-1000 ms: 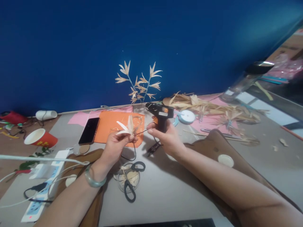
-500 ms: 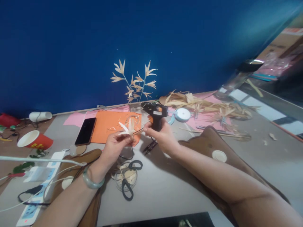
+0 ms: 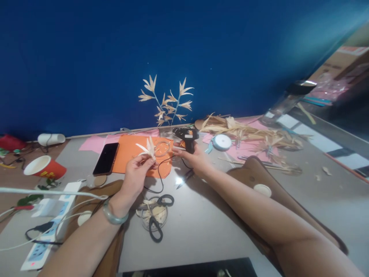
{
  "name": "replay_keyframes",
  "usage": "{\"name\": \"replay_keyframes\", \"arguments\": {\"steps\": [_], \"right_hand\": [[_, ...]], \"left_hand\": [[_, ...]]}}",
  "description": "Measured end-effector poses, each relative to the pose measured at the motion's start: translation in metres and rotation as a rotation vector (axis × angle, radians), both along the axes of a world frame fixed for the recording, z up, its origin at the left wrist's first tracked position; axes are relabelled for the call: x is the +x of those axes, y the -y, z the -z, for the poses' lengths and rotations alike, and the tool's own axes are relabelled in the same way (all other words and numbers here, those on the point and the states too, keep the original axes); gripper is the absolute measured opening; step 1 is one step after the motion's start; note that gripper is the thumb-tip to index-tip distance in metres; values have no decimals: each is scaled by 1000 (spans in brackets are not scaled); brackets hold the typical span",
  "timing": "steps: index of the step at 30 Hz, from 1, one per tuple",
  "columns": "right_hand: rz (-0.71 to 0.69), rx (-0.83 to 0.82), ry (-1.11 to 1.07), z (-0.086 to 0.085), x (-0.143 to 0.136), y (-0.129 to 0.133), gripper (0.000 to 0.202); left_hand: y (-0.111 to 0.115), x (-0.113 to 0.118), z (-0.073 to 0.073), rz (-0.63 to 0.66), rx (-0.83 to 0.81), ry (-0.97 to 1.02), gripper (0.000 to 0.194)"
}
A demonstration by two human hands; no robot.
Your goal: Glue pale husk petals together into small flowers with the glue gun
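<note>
The left hand pinches a dried-husk flower at its base, thumb and fingers together, over an orange sheet. Its petals look light, stiff and brittle, so the base seems the safest hold. The right hand is closed around the handle of a black glue gun, probably heavier, rigid and best held there. Nearer, 1 pair of scissors lies across a clear dish on the grey table; a blue wall stands behind.

There were two bare hands, one black glue gun, one black rectangular phone and one round spool of blue ribbon.
</note>
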State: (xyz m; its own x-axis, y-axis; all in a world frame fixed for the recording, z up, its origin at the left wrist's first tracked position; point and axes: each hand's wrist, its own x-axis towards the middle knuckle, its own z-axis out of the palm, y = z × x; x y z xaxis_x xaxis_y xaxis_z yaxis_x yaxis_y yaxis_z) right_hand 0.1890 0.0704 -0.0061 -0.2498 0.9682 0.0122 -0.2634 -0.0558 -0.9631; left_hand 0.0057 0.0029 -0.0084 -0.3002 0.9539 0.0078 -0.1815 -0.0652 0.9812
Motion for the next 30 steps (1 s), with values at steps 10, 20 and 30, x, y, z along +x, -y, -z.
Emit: {"name": "replay_keyframes", "arguments": {"steps": [10,20,30], "right_hand": [[61,294,162,-32,15,19,27],[-277,603,431,-36,18,38,17],[-301,676,601,-31,18,36,19]], "left_hand": [[4,0,-9,51,-4,-17,22],[3,0,-15,-66,75,-44,24],[3,-3,-13,-80,123,-165,19]]}}
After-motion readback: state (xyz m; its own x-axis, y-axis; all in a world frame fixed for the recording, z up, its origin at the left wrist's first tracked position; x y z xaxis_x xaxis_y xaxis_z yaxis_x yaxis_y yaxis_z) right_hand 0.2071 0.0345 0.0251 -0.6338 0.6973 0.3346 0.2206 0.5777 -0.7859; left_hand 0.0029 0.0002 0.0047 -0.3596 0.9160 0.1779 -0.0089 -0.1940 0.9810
